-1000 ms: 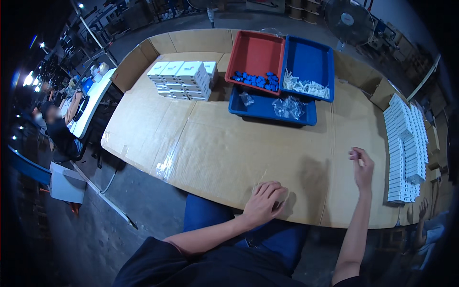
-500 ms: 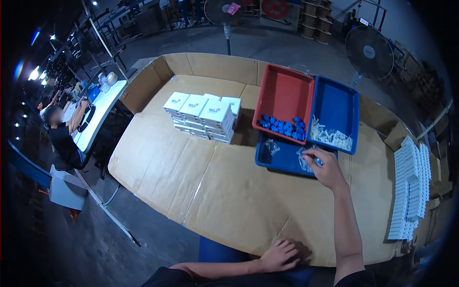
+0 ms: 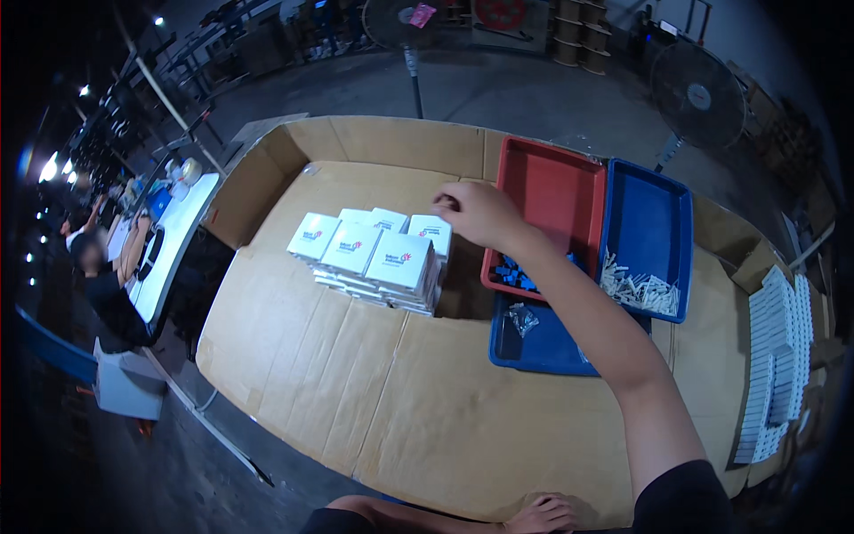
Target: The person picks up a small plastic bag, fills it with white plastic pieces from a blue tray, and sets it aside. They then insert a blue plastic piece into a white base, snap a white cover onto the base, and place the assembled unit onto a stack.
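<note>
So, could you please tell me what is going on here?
The person's right hand is out by the stacked white boxes; whether it touches or holds anything is unclear. The left hand rests at the near edge of the cardboard tabletop. To the boxes' right, a red tray holds small blue pieces.

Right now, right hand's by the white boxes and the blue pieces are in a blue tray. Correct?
Wrong colour: head view shows the blue pieces in the red tray. The right hand is by the white boxes, as you say.
</note>
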Demonstrator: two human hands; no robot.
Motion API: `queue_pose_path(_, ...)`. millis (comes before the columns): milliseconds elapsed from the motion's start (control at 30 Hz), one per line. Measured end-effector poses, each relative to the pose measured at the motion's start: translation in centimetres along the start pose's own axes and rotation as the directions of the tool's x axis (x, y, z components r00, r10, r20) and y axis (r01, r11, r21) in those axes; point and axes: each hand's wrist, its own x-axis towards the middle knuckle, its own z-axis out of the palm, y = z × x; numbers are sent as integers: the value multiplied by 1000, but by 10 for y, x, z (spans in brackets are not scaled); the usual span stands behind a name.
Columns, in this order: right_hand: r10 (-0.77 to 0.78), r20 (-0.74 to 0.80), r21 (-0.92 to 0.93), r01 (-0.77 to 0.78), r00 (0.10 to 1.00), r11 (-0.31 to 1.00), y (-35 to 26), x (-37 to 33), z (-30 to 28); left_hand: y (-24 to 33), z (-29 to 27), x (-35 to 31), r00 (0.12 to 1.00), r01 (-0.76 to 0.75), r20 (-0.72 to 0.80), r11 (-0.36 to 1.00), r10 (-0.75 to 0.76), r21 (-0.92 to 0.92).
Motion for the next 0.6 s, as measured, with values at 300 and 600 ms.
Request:
queue_pose_path(300, -26, 154, -200, 57, 988, 978, 57, 123, 117, -10, -5, 3, 997, -22, -77, 994, 14, -104)
queue_pose_path(600, 208, 548, -194, -119, 810, 974, 54, 145, 132, -7, -28, 10, 992, 44, -115, 990, -60, -132)
